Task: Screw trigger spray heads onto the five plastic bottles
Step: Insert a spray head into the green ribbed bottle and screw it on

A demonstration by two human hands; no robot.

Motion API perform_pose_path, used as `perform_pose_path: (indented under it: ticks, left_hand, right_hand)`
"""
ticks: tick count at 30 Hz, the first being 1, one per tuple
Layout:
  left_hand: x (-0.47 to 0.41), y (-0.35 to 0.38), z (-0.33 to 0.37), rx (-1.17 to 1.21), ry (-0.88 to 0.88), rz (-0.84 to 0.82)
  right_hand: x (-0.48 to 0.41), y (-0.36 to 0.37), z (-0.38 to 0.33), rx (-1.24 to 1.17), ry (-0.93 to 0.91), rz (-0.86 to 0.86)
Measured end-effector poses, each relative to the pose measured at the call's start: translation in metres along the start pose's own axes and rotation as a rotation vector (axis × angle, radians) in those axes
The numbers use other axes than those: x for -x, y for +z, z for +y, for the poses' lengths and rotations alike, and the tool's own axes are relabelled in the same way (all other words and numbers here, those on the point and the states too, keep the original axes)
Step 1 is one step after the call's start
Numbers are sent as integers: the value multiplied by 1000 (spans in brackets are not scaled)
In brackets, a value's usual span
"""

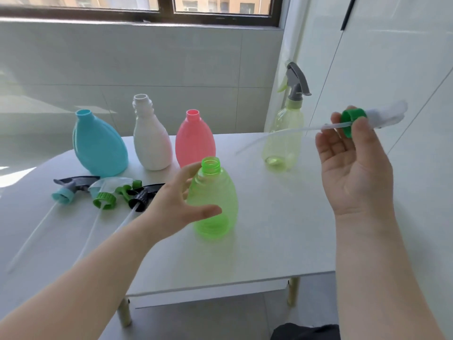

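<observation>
On the white table (269,229), near its middle, a translucent green bottle (215,204) stands upright with its threaded neck uncapped. The person's left hand (176,207) curls around the bottle's left side, thumb across the front and fingers behind, though I cannot tell for certain whether the palm presses the plastic or just cups it. Up and to the right, well above the tabletop, the right hand (353,153) pinches the green collar of a clear trigger spray head (360,119) between thumb and fingertips, the other fingers spread loosely, palm towards the camera. The head is blurred, and its long dip tube (282,134) slants down to the left, its tip ending in the air to the right of the green bottle's neck and above it.

Farther back, three uncapped bottles stand in a row: a blue bottle (100,146) at the left, a white bottle (150,138) in the middle and a pink bottle (195,141) to the right, just behind the green one. At the far right, a pale yellow-green bottle (284,136) already wears a grey trigger head (297,82).

At the near left, three loose spray heads lie on their sides, close together, their tubes pointing toward the near edge: one with a teal collar (62,195), one with a green collar (105,200) and one with a black collar (140,201).
</observation>
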State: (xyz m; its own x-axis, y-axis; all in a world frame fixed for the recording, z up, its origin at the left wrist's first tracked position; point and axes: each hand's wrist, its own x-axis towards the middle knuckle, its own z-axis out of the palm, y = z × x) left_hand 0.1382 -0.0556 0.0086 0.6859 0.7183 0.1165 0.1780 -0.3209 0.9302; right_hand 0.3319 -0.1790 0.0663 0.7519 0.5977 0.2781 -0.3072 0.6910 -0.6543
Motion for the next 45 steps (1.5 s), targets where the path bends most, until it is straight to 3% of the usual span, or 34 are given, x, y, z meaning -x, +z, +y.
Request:
perform_pose_path:
  ticks: [14,21,26,36,40,45]
  left_hand:
    - [7,5,-7,26,35,25]
    - [7,4,-8,18,24,41]
    - [6,3,-13,12,38,39]
    - [5,4,-15,42,59,46]
    - [4,5,-18,28,75,64]
    - [4,7,-21,2,70,70]
  right_hand:
    - [-7,45,2,639,-27,-325]
    - [-1,63,26,844,54,-584]
    - [8,58,49,912,241,-724]
    - [7,51,55,918,357,-783]
    - [11,52,57,1008,243,-759]
    - [28,51,76,1056,18,-550]
